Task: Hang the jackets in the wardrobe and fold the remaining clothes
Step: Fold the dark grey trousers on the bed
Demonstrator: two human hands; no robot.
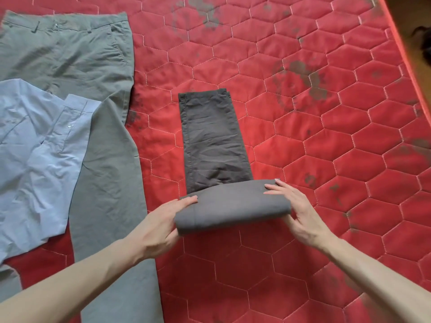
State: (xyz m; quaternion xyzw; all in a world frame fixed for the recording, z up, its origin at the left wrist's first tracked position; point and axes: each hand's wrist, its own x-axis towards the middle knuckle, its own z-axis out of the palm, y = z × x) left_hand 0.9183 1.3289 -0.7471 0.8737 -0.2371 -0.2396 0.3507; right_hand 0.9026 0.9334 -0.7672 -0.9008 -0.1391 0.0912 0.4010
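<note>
1. Hands hold the dark trousers [215, 141] at mid-bed: our left hand [158, 226] grips the roll's left end, our right hand [297, 210] its right end.
2. Unrolled legs lie flat on the red mattress [326, 136].
3. Grey trousers [93, 89] and a blue shirt [39, 159] lie to our left.

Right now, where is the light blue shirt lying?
In the head view, the light blue shirt lies at the left edge of the red quilted mattress, overlapping the long grey-green trousers.

One head-worn wide-angle view looks forward and steeply down from close above the bed [326, 136], with both forearms reaching in from the bottom edge toward the frame's middle.
</note>
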